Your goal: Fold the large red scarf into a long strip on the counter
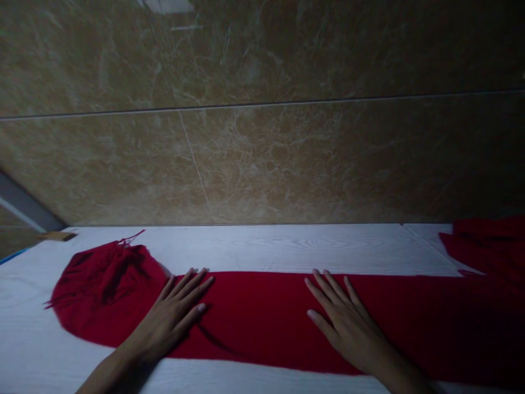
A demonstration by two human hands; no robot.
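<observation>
A long red knitted scarf lies stretched across a white wood-grain table. Its left end is bunched into a heap with loose fringe threads. My left hand rests flat on the scarf just right of that heap, fingers spread and pointing up and to the right. My right hand lies flat on the scarf's middle, fingers spread and pointing up and to the left. Neither hand holds anything.
More red fabric is piled at the table's far right. A brown marble wall rises directly behind the table. A small tan object sits at the table's back left corner. The scene is dimly lit.
</observation>
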